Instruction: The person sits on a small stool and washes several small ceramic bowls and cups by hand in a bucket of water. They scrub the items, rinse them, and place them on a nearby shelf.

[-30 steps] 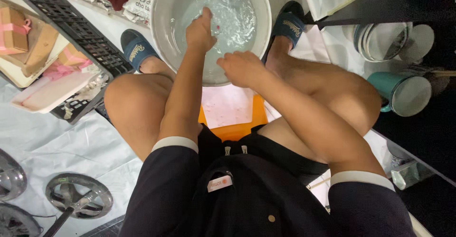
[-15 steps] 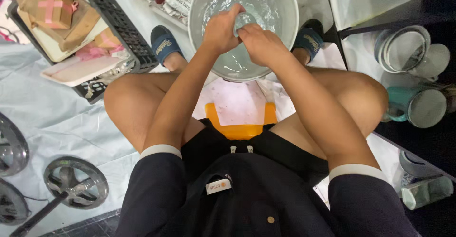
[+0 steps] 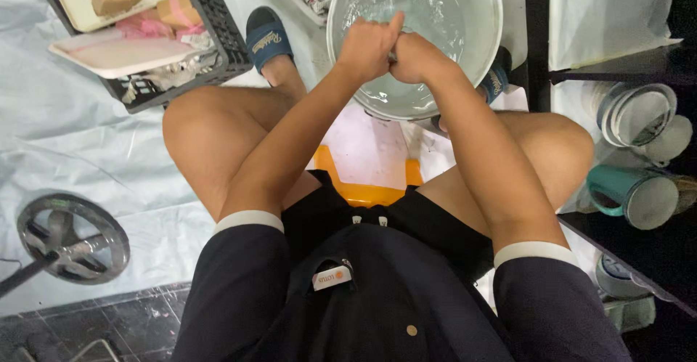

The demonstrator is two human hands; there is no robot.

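I sit on an orange stool (image 3: 361, 190) over a white bucket (image 3: 488, 37) of clear water between my feet. My left hand (image 3: 369, 45) and my right hand (image 3: 411, 56) meet over the near side of the bucket, fingers curled and pressed together. Something small and thin shows between them, but I cannot tell what it is. Both fists are closed, the left thumb pointing up.
A black crate (image 3: 212, 42) with trays and cardboard stands at the left. A round metal wheel (image 3: 72, 237) lies on the plastic sheet at lower left. Teal and white mugs (image 3: 637, 191) lie on dark shelves at the right. Blue slippers (image 3: 264, 37) flank the bucket.
One second ago my hands were apart, the left one in the water. They have come together above the bucket, and my view has shifted forward.
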